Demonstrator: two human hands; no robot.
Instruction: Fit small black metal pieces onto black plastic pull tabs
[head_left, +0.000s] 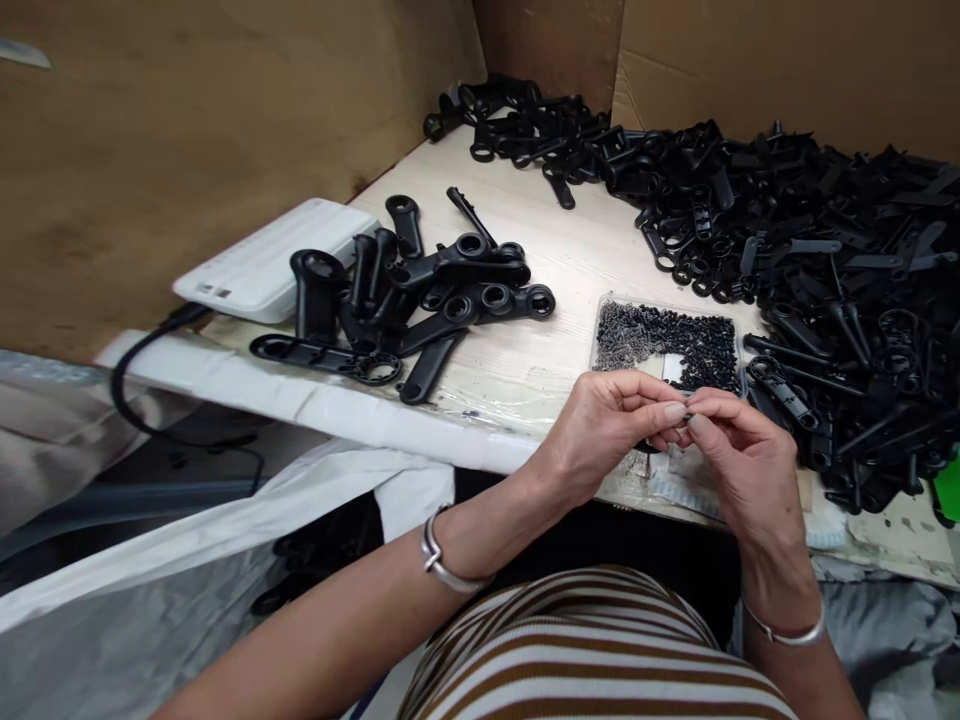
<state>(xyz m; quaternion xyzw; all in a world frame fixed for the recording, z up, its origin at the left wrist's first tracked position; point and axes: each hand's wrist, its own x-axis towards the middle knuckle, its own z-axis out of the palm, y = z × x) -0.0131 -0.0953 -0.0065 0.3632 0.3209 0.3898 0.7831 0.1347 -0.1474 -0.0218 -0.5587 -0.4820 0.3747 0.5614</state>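
My left hand [611,425] and my right hand [739,465] meet fingertip to fingertip over the table's front edge. Between them they pinch a tiny dark piece [684,414], mostly hidden by the fingers; it looks like a small screw. Just behind my fingers sits a clear shallow tray [604,325] holding many small black screws [675,340]. A small group of black plastic arm-shaped parts [420,295] lies to the left of the tray. A big heap of the same black parts [832,270] covers the right side of the table.
A white flat device [262,265] with a black cable [142,380] sits at the table's left end. Brown cardboard walls [187,130] stand behind and left. A white plastic bag [187,560] hangs below the table edge, with dark parts inside it.
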